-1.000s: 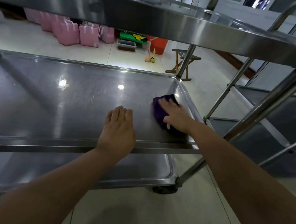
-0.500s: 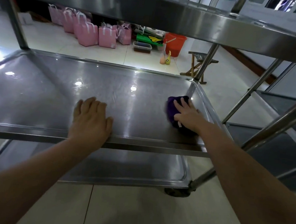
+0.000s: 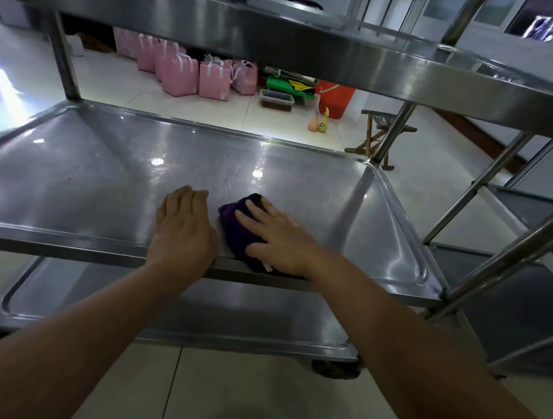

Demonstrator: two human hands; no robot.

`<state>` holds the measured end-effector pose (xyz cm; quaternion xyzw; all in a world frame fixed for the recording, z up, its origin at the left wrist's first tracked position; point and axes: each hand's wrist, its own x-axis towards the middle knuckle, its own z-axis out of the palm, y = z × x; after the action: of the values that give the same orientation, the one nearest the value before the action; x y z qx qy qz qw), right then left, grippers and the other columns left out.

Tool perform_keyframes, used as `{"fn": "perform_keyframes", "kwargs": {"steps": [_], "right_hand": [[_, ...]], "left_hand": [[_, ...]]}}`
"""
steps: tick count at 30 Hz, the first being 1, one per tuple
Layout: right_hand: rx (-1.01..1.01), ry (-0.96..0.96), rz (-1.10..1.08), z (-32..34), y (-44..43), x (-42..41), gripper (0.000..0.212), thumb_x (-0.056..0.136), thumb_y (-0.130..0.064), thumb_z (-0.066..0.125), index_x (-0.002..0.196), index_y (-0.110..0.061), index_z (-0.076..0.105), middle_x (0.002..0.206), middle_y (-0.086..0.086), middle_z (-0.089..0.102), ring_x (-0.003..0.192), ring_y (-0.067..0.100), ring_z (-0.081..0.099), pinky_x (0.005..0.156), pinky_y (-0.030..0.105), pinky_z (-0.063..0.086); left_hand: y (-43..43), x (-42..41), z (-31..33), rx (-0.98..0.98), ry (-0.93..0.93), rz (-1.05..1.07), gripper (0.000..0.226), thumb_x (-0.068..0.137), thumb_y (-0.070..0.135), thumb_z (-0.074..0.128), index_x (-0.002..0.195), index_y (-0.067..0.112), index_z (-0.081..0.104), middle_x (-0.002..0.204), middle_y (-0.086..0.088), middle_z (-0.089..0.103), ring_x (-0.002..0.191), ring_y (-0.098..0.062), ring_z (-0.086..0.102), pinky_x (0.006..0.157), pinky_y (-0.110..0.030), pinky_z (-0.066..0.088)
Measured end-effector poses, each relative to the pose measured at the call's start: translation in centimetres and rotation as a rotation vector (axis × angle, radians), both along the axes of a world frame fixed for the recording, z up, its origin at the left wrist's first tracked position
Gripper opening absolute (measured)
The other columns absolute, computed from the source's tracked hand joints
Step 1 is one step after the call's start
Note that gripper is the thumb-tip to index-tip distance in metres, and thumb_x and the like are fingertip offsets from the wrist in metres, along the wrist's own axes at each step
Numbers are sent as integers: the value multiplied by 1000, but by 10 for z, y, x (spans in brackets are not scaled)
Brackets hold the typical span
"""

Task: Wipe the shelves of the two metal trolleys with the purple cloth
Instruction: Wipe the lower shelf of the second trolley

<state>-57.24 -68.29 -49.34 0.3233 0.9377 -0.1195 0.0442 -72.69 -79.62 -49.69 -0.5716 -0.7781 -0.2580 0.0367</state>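
Head view: right hand [image 3: 279, 239] is flat, fingers spread, pressing the cloth [image 3: 236, 224] onto the middle shelf [image 3: 90, 189] near its front edge. Left hand [image 3: 185, 229] lies flat just beside it, fingers straight, holding nothing. It looks like it's bracing on the front lip. To do this well, I'd use even pressure and overlapping passes, and push into the corners and raised rim. Count: one cloth, two hands, two trolleys. Near trolley [image 3: 63, 53] shows three shelves; second trolley [image 3: 505, 290] is cut off at right, shelf count unclear.

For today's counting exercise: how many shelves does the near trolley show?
3: top shelf overhead, middle shelf bearing the cloth, bottom shelf beneath. None seems hidden.
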Motion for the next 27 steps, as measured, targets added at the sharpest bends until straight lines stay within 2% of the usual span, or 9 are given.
{"fn": "perform_keyframes", "kwargs": {"steps": [4, 7, 11, 13, 19, 27], "right_hand": [[42, 1, -207, 6, 29, 33, 68, 94, -42, 40, 152, -37, 6, 161, -6, -6, 147, 14, -12, 118, 44, 4], [75, -40, -399, 6, 51, 72, 66, 95, -42, 39, 153, -31, 8, 162, -2, -3, 148, 20, -8, 118, 46, 11], [69, -90, -595, 7, 58, 97, 66, 97, -41, 34, 154, -28, 4, 162, 0, -4, 147, 24, -8, 117, 50, 11], [60, -74, -631, 7, 54, 91, 66, 96, -40, 35, 153, -28, 4, 162, 1, -4, 147, 24, -9, 117, 50, 9], [22, -43, -540, 12, 47, 31, 66, 97, -42, 33, 153, -29, 1, 161, -1, -8, 147, 20, -12, 117, 49, 5], [-23, -37, -161, 13, 19, -90, 69, 93, -43, 39, 152, -38, 5, 161, -5, -9, 146, 14, -14, 117, 46, 1]], "left_hand": [[1, -3, 2, -43, 5, -4, 58, 93, 17, 48, 145, 6, 25, 147, -15, 27, 139, -29, 18, 116, -38, 8], [-1, -13, 2, -107, 101, 16, 55, 93, 21, 46, 143, 6, 28, 143, -16, 33, 136, -30, 24, 115, -41, 10], [-20, -55, 2, -100, 208, 36, 47, 93, 26, 43, 130, -2, 46, 129, -24, 49, 128, -40, 37, 110, -51, 21], [-29, -79, -2, -88, 237, 52, 53, 86, 32, 37, 121, -4, 54, 118, -27, 56, 122, -42, 44, 105, -55, 26], [-33, -93, -10, -113, 204, 62, 60, 83, 33, 32, 132, 0, 45, 132, -23, 48, 132, -37, 33, 111, -50, 19], [-33, -98, -13, -131, 187, 92, 64, 85, 37, 26, 140, 6, 36, 138, -17, 42, 133, -31, 31, 112, -44, 20]]}}
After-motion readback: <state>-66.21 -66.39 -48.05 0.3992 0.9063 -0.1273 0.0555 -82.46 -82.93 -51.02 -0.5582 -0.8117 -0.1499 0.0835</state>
